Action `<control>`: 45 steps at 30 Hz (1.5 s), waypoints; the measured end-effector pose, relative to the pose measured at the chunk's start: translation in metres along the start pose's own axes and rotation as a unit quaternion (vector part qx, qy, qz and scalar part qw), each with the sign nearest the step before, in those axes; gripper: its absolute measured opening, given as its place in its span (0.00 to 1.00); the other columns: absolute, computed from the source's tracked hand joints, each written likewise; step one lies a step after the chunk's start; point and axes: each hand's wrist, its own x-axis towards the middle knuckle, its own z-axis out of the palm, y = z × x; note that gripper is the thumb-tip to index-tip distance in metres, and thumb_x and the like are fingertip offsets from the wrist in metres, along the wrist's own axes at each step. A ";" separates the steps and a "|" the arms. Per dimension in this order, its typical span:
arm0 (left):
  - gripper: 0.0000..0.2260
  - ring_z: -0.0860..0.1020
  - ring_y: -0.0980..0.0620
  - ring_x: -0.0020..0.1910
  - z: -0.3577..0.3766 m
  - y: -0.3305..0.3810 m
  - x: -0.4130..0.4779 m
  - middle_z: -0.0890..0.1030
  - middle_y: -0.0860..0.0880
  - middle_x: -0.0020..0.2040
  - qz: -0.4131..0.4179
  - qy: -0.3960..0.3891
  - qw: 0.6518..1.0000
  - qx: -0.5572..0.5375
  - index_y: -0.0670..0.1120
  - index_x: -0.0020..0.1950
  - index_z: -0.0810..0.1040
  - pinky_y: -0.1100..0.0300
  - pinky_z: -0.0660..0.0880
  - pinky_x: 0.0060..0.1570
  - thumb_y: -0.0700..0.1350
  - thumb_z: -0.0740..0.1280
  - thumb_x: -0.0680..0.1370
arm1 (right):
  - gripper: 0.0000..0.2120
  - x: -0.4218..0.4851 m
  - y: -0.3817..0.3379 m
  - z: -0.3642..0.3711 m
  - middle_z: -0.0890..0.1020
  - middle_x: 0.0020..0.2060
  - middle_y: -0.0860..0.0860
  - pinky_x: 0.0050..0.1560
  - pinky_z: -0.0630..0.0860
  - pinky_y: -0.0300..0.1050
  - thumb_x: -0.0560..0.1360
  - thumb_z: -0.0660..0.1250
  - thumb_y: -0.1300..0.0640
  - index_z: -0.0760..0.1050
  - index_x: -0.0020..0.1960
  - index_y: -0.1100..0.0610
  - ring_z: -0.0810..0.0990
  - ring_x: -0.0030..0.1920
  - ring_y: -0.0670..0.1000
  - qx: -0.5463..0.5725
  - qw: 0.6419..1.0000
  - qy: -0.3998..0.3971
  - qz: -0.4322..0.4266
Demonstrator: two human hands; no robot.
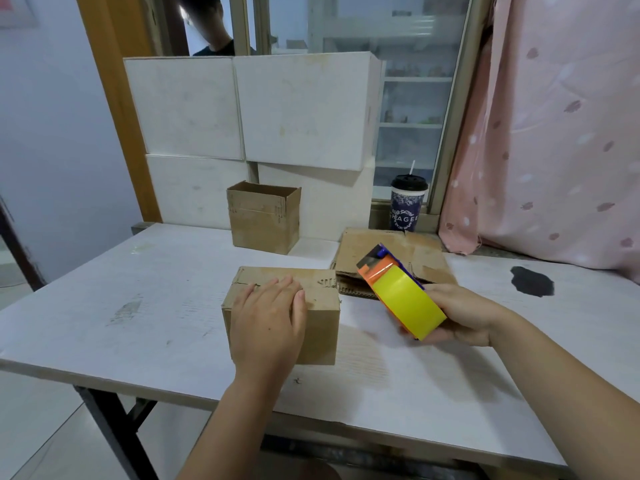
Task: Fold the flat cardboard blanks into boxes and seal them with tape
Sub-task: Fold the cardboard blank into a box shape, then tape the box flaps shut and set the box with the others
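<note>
A folded brown cardboard box (322, 327) sits closed on the white table (138, 323), near its front edge. My left hand (268, 320) presses flat on the box's top, fingers straight over the flap seam. To its right, my right hand (464, 315) grips a tape dispenser (401, 292) with an orange and blue frame and a yellow roll, held just above the table beside the box. Behind the dispenser lies a stack of flat cardboard blanks (408, 251). Farther back stands another brown box (265, 218) with its top open.
Large white boxes (242, 109) are stacked against the back of the table. A dark drink cup (407, 207) with a straw stands on the window sill. A pink curtain (554, 133) hangs at right. A black stain (531, 280) marks the table. A person (211, 26) stands behind the white boxes.
</note>
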 end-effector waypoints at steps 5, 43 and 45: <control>0.21 0.81 0.49 0.54 -0.001 0.000 0.001 0.84 0.48 0.51 0.000 -0.008 1.000 0.000 0.45 0.49 0.85 0.49 0.69 0.61 0.49 0.53 0.77 | 0.15 0.001 -0.009 0.021 0.83 0.46 0.64 0.35 0.83 0.49 0.79 0.59 0.55 0.76 0.58 0.65 0.85 0.42 0.59 0.178 0.982 -0.012 0.056; 0.05 0.83 0.53 0.41 -0.042 -0.042 0.083 0.85 0.49 0.41 -0.425 -0.099 0.678 -0.592 0.47 0.47 0.80 0.60 0.75 0.42 0.45 0.65 0.78 | 0.29 0.027 -0.075 0.129 0.72 0.58 0.41 0.50 0.69 0.30 0.71 0.60 0.38 0.64 0.70 0.43 0.72 0.55 0.35 -0.267 0.859 0.145 -0.413; 0.04 0.84 0.54 0.39 -0.041 -0.046 0.081 0.85 0.49 0.38 -0.438 -0.082 0.661 -0.604 0.44 0.47 0.80 0.61 0.76 0.41 0.42 0.66 0.77 | 0.29 0.027 -0.075 0.131 0.71 0.57 0.41 0.50 0.69 0.30 0.72 0.61 0.38 0.64 0.71 0.44 0.72 0.54 0.35 -0.270 0.858 0.147 -0.412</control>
